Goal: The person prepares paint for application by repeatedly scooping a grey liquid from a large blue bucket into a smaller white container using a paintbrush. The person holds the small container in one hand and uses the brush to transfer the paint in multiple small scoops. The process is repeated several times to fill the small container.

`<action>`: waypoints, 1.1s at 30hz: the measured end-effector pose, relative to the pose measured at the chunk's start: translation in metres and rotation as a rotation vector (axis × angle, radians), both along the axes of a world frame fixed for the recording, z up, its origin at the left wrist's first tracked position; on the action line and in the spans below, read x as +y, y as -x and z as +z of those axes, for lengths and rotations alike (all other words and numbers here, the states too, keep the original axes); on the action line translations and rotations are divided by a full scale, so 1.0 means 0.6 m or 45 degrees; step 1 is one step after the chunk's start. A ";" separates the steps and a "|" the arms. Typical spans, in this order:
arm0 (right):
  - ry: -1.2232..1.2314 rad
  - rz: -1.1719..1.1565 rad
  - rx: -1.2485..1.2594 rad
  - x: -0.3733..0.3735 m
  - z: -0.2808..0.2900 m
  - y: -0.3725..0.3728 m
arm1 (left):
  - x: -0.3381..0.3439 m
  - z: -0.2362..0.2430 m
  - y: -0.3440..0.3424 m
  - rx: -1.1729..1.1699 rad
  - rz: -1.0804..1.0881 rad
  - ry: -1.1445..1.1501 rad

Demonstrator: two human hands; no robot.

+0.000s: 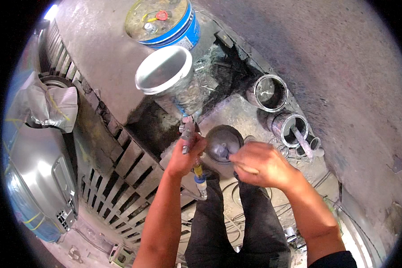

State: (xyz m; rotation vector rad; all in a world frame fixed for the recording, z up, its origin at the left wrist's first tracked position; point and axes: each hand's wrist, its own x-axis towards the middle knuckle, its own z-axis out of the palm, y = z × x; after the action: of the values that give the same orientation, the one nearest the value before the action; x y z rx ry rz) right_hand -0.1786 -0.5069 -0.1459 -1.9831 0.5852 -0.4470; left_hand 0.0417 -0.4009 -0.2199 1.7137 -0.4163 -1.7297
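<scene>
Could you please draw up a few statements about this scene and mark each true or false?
1. The left hand grips a metal spray gun. True.
2. Both hands wear gloves. False: the left and right hand are bare.
3. A stick stands in an open can. True.
4. The silver panel is at the picture's right. False: it is at the left.
5. A red item is on top of the blue pail. True.

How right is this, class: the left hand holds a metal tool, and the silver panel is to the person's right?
The side is wrong: the head view shows the silver panel to the person's left. The left hand does hold a metal tool.
</scene>
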 end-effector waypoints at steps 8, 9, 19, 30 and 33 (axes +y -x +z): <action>-0.029 -0.160 0.066 -0.025 -0.012 -0.012 | 0.027 -0.015 -0.009 0.054 0.094 0.103; -0.280 -0.298 0.106 -0.013 -0.014 -0.017 | 0.025 -0.011 -0.009 0.015 0.082 0.098; -0.271 -0.508 0.476 -0.005 0.013 -0.002 | 0.015 0.005 0.010 -0.361 0.102 0.262; 0.023 0.036 -0.008 0.001 -0.030 -0.009 | 0.030 -0.006 0.000 -0.138 0.276 0.142; 0.085 -0.062 0.015 -0.020 -0.042 -0.016 | 0.039 -0.007 -0.001 -0.038 0.332 0.141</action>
State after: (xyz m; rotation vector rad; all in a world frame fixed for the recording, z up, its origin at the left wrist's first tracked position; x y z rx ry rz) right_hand -0.1690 -0.5187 -0.1712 -2.0397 0.6343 -0.4905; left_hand 0.0424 -0.3773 -0.2238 1.6365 -0.2820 -1.4697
